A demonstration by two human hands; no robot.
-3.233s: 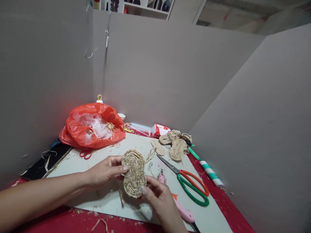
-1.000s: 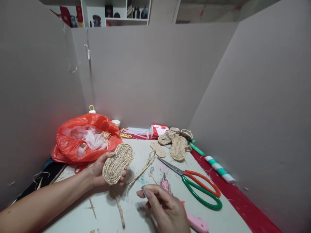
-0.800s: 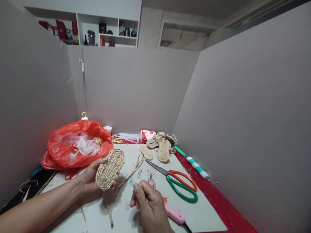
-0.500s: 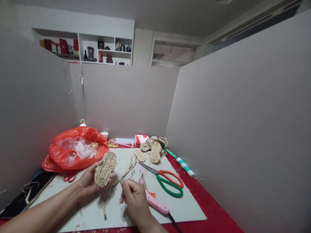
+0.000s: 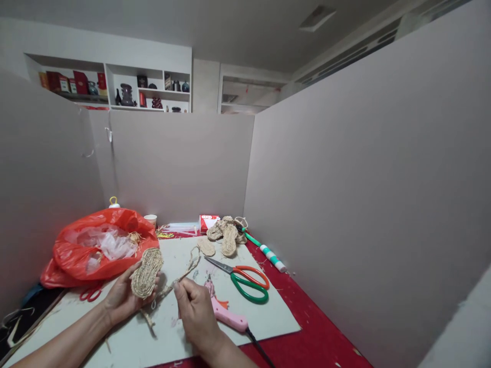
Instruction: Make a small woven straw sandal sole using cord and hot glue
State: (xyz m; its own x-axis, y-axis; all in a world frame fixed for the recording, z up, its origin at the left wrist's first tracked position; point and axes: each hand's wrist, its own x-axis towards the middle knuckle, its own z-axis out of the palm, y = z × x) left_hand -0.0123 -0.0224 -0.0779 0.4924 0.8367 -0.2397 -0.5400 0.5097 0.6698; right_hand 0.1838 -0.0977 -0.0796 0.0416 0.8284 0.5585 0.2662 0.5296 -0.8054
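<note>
My left hand (image 5: 125,296) is closed around a sole-shaped piece of coiled straw cord (image 5: 147,273), its ridged face turned toward me and tilted up. To the right of it, my right hand (image 5: 197,309) pinches a length of straw cord (image 5: 191,264) between thumb and forefinger. One stretch of this cord runs toward the sole, and a loop of it lies on the board beyond the hand. Just right of my right hand lies a pink glue gun (image 5: 232,318), partly hidden by the hand. Large scissors (image 5: 249,284) with orange and green handles rest past it.
A pale board (image 5: 261,322) covers part of the red cloth (image 5: 326,342). More straw soles (image 5: 229,241) are piled at the back, near a red-and-white box (image 5: 208,223). A red plastic bag (image 5: 69,255) and small red scissors (image 5: 91,293) sit at left. Grey partitions (image 5: 172,163) surround the table.
The camera view has turned right, so everything appears farther left. Both hands keep hold of the sole and the cord, with only slight movement.
</note>
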